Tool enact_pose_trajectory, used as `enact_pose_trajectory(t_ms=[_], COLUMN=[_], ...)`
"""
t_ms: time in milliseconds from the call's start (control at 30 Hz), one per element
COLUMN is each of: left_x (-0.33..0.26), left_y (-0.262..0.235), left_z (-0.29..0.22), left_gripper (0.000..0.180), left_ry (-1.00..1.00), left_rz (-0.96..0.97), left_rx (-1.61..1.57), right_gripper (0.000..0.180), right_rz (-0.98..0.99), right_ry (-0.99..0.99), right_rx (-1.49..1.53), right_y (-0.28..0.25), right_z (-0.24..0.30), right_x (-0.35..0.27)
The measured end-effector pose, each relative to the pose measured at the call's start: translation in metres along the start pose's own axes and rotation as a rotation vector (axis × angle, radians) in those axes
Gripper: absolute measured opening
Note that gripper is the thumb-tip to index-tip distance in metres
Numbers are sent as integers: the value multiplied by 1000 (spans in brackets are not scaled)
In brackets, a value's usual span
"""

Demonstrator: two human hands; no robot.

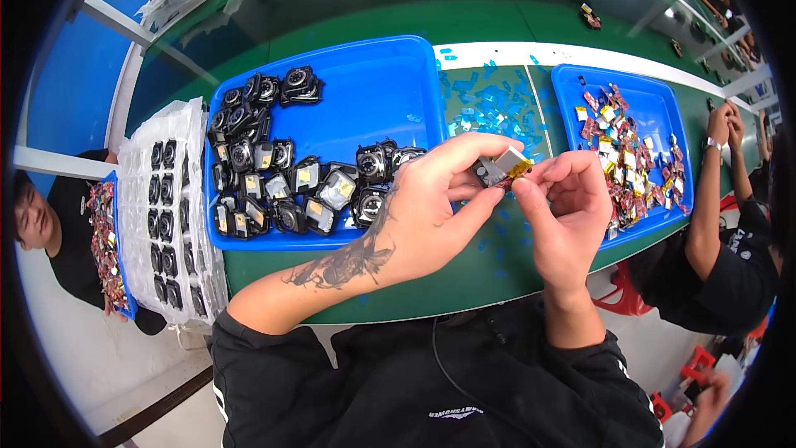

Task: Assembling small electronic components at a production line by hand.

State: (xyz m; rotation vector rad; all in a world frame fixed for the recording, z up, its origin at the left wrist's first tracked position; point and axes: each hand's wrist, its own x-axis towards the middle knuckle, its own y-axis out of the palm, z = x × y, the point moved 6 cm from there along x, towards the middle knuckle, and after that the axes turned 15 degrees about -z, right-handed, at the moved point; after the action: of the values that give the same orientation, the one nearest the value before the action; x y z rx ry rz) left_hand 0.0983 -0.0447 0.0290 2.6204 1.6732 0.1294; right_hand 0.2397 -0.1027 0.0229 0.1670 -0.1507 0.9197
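My left hand (423,211) holds a small dark watch case (487,172) between thumb and fingers, above the table's front part. A silver battery (512,158) with yellow tape along its edge sticks up from the case, tilted. My right hand (568,211) is closed in a pinch at the taped edge of the battery, thumb and forefinger together. The fingertips partly hide the place where battery and case meet. Left of my hands, a blue tray (373,87) carries many black watch cases (249,158), some showing silver and yellow insides.
Small blue film pieces (489,108) lie scattered on the green table (398,282). A second blue tray (572,76) at right holds batteries and small boards (626,158). White plastic trays (186,224) of watch cases stand stacked at left. Other people sit on both sides.
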Motion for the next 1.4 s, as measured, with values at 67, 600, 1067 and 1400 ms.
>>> enact_pose_trajectory(t_ms=[67, 600, 1067, 1400], left_x=[0, -1, 20, 10], left_y=[-1, 0, -38, -86], left_z=[-2, 0, -49, -17], left_gripper=[38, 53, 49, 34], left_ry=[6, -43, 576, 579], left_rz=[-16, -44, -29, 121], left_rx=[15, -102, 1091, 1304], right_gripper=[27, 27, 43, 48], right_rz=[-14, -69, 249, 116], right_ry=[15, -131, -15, 11], right_rx=[27, 32, -64, -770], right_y=[1, 4, 29, 74], right_z=[-1, -9, 4, -114], right_x=[0, -8, 51, 258])
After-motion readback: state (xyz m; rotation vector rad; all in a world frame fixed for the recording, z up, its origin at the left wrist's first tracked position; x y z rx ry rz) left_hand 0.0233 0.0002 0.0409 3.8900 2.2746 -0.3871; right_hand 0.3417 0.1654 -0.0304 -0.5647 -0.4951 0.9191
